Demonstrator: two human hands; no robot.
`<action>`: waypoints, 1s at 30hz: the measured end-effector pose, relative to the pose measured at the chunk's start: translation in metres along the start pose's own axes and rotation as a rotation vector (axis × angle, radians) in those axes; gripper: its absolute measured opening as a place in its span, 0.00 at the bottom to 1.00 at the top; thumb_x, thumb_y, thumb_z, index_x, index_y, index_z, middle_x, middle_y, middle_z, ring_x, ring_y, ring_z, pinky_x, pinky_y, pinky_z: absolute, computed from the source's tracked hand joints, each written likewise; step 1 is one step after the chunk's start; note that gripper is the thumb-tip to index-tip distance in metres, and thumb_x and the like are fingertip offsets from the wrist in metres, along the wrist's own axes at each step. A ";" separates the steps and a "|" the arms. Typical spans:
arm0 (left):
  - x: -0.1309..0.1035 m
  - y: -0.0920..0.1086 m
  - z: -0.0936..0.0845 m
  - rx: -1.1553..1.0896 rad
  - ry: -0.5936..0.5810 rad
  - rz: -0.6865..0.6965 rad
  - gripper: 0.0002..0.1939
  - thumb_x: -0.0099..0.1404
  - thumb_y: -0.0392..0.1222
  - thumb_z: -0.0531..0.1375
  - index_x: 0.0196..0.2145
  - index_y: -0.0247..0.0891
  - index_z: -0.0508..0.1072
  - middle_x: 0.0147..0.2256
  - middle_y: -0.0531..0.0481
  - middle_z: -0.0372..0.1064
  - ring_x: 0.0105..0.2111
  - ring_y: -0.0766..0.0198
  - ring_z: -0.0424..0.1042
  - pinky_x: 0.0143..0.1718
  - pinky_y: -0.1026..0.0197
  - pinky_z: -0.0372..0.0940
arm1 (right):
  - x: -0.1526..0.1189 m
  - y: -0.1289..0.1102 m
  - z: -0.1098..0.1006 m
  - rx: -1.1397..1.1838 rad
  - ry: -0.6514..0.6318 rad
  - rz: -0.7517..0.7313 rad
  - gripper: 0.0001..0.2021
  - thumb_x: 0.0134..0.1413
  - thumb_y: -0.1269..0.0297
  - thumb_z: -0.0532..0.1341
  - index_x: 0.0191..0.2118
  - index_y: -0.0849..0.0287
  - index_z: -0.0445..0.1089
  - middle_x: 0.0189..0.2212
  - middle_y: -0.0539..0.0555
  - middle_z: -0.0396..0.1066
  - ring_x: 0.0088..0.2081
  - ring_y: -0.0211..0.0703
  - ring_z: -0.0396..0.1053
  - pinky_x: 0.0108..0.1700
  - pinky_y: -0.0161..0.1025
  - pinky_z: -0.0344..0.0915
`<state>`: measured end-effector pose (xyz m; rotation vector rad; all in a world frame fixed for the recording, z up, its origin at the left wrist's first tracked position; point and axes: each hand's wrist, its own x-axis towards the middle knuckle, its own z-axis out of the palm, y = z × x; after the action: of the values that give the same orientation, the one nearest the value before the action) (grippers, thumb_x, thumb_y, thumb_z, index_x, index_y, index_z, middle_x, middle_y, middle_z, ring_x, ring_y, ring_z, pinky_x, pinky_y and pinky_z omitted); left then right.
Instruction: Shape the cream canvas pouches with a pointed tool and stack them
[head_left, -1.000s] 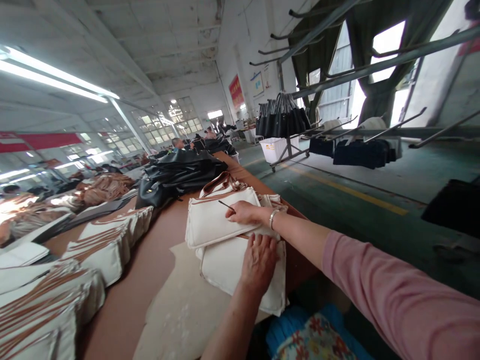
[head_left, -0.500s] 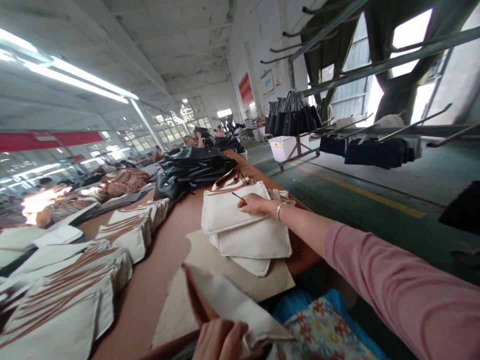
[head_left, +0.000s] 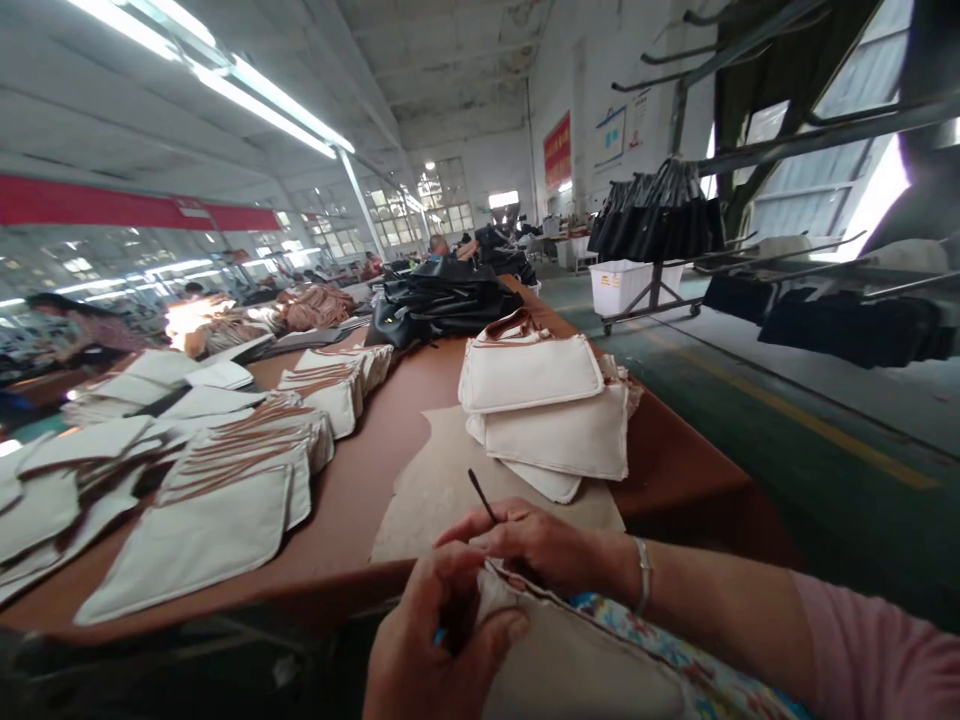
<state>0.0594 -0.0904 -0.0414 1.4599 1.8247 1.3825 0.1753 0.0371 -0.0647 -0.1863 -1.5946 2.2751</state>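
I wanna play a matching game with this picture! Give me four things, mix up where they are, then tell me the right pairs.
Things:
1. Thin dark tool
2. Black pile
3. White bin
4. Nearest cream piece

Places:
A. Below the hanging black bags
B. Gripped between the left hand's thumb and fingers
C. Heaped on the brown table
D. Poking up from the right hand's fingers

Right pairs: 1-D, 2-C, 3-A, 4-B

No legible text. Red wall sign [head_left: 557,152], poster [head_left: 611,136], orange label [head_left: 604,278] on white bin [head_left: 619,296], all beyond right grip [head_left: 544,545]: too small to read.
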 end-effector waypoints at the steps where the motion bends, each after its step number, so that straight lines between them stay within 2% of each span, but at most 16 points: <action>1: -0.002 0.002 -0.001 -0.030 0.042 -0.039 0.19 0.50 0.44 0.71 0.39 0.43 0.71 0.28 0.58 0.72 0.26 0.65 0.70 0.28 0.68 0.65 | -0.001 0.008 0.006 0.061 0.004 -0.031 0.19 0.54 0.55 0.61 0.46 0.66 0.73 0.32 0.54 0.71 0.26 0.32 0.61 0.29 0.31 0.58; 4: -0.006 0.001 -0.006 -0.124 0.050 -0.132 0.21 0.50 0.43 0.71 0.40 0.43 0.70 0.30 0.57 0.74 0.29 0.63 0.73 0.32 0.67 0.68 | -0.004 0.022 0.014 0.108 0.033 -0.084 0.19 0.57 0.50 0.60 0.38 0.66 0.71 0.28 0.52 0.66 0.29 0.34 0.61 0.34 0.33 0.58; 7: -0.006 -0.006 -0.014 -0.204 -0.067 -0.162 0.23 0.52 0.45 0.71 0.43 0.42 0.67 0.29 0.56 0.73 0.30 0.63 0.72 0.32 0.67 0.67 | -0.009 0.028 0.012 0.090 0.041 -0.021 0.21 0.56 0.47 0.61 0.36 0.65 0.69 0.26 0.49 0.62 0.25 0.32 0.57 0.29 0.32 0.54; 10: -0.001 -0.010 -0.022 -0.297 -0.240 -0.164 0.23 0.56 0.46 0.69 0.45 0.42 0.65 0.34 0.52 0.74 0.33 0.62 0.72 0.33 0.65 0.65 | -0.013 0.028 0.006 -0.004 -0.005 0.020 0.22 0.53 0.46 0.62 0.36 0.65 0.69 0.24 0.48 0.62 0.23 0.31 0.55 0.26 0.31 0.52; 13: 0.011 -0.006 -0.030 -0.428 -0.496 -0.162 0.20 0.59 0.42 0.67 0.47 0.42 0.66 0.41 0.48 0.72 0.39 0.59 0.71 0.38 0.62 0.65 | -0.014 0.022 0.003 -0.143 -0.059 0.012 0.21 0.52 0.47 0.64 0.36 0.64 0.68 0.22 0.46 0.59 0.20 0.29 0.52 0.22 0.30 0.48; 15: 0.021 -0.004 -0.036 -0.431 -0.607 -0.171 0.20 0.60 0.40 0.67 0.48 0.42 0.66 0.41 0.49 0.70 0.40 0.60 0.69 0.39 0.63 0.63 | -0.014 0.017 0.004 -0.238 -0.019 -0.019 0.18 0.53 0.50 0.63 0.36 0.64 0.67 0.22 0.45 0.58 0.21 0.29 0.52 0.22 0.30 0.49; 18: 0.032 -0.014 -0.040 -0.369 -0.632 -0.181 0.21 0.58 0.42 0.69 0.46 0.39 0.66 0.34 0.52 0.67 0.35 0.63 0.65 0.32 0.66 0.58 | -0.016 0.012 0.004 -0.519 0.149 -0.164 0.11 0.55 0.59 0.62 0.34 0.63 0.67 0.24 0.46 0.62 0.26 0.32 0.57 0.28 0.30 0.55; 21: 0.035 -0.033 -0.038 -0.306 -0.662 -0.228 0.15 0.59 0.45 0.68 0.36 0.34 0.69 0.29 0.54 0.63 0.30 0.67 0.60 0.29 0.66 0.53 | -0.020 0.013 -0.001 -0.747 0.229 -0.228 0.06 0.54 0.64 0.62 0.32 0.63 0.68 0.26 0.47 0.64 0.28 0.33 0.59 0.31 0.31 0.56; 23: 0.033 -0.043 -0.035 -0.331 -0.692 -0.288 0.14 0.61 0.46 0.67 0.32 0.32 0.69 0.28 0.54 0.62 0.29 0.68 0.58 0.29 0.66 0.52 | -0.024 0.015 -0.007 -0.742 0.202 -0.176 0.07 0.52 0.64 0.63 0.33 0.63 0.68 0.26 0.48 0.65 0.27 0.33 0.59 0.31 0.31 0.57; 25: 0.030 -0.047 -0.029 -0.407 -0.716 -0.333 0.15 0.60 0.47 0.67 0.33 0.32 0.70 0.28 0.54 0.63 0.28 0.68 0.58 0.30 0.66 0.53 | -0.028 0.017 -0.013 -0.665 0.163 -0.106 0.09 0.51 0.62 0.64 0.33 0.64 0.69 0.26 0.48 0.66 0.28 0.33 0.59 0.31 0.31 0.57; 27: 0.028 -0.047 -0.024 -0.450 -0.727 -0.352 0.16 0.59 0.48 0.67 0.34 0.32 0.71 0.29 0.53 0.64 0.28 0.68 0.59 0.31 0.65 0.54 | -0.031 0.018 -0.017 -0.565 0.152 -0.036 0.11 0.53 0.60 0.63 0.34 0.64 0.69 0.26 0.48 0.65 0.27 0.33 0.58 0.29 0.31 0.56; 30: 0.027 -0.042 -0.016 -0.398 -0.709 -0.360 0.17 0.60 0.50 0.66 0.33 0.31 0.72 0.28 0.53 0.64 0.28 0.68 0.59 0.30 0.65 0.53 | -0.035 0.017 -0.018 -0.410 0.159 0.044 0.13 0.56 0.56 0.60 0.34 0.64 0.67 0.22 0.46 0.59 0.23 0.31 0.53 0.24 0.30 0.50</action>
<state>0.0167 -0.0715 -0.0647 1.1343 1.1945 0.8301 0.2095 0.0353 -0.0899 -0.4958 -1.9644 1.8823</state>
